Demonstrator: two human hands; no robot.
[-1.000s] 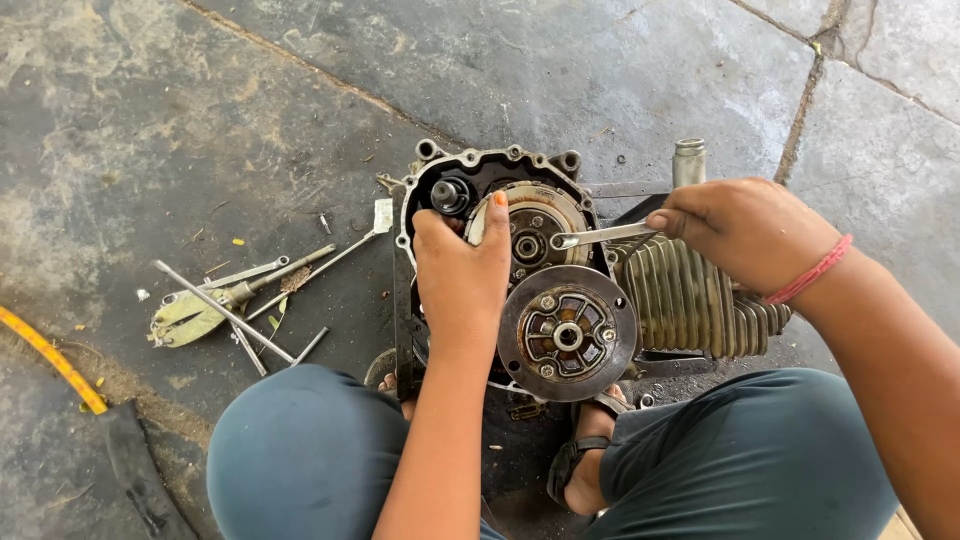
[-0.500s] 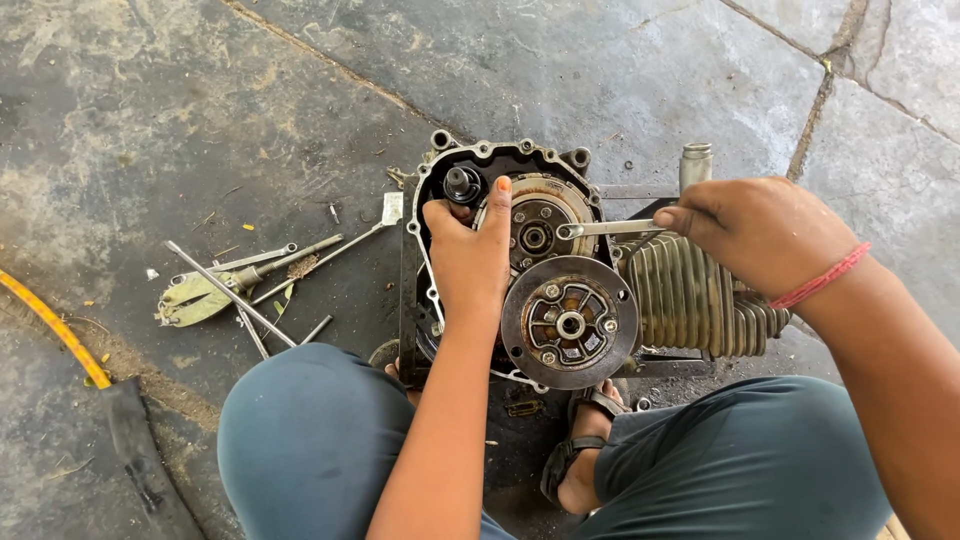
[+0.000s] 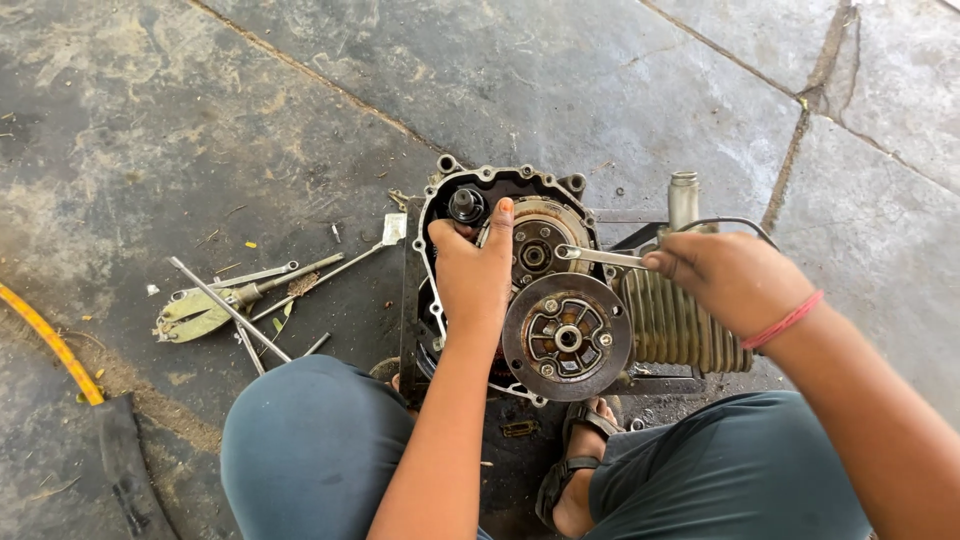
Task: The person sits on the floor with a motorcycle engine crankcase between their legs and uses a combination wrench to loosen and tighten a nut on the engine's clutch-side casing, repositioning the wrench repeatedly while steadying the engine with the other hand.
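**Both hands on the open engine case**

Nearest to you, your knees in blue-grey trousers (image 3: 310, 440) frame the work, and a sandalled foot (image 3: 580, 470) sits tucked under the engine (image 3: 560, 290), which lies on its side on the stone floor directly in front of you.

Your left hand (image 3: 475, 275) reaches forward over the open crankcase, wrist straight, fingers curled down onto the parts inside and thumb pointing up beside the rusty inner gear (image 3: 535, 250). It is closed around something small there, but the fingers hide what it is. Just right of that hand sits the round clutch plate (image 3: 567, 337), dull grey metal with a ring of bolts and a bright centre hub.

Your right hand (image 3: 725, 280), a pink band at the wrist, comes in from the right above the ribbed, dusty cylinder fins (image 3: 675, 325). Its fingers are pinched shut on the handle of a slim silver spanner (image 3: 600, 257), whose far end sits on the inner gear.

To the left, well apart from the engine, loose tools (image 3: 240, 295) lie scattered: pliers, rods and a flat-ended driver. A yellow hose (image 3: 50, 345) curves along the left edge. The floor (image 3: 600, 90) is rough grey slabs with cracked joints.
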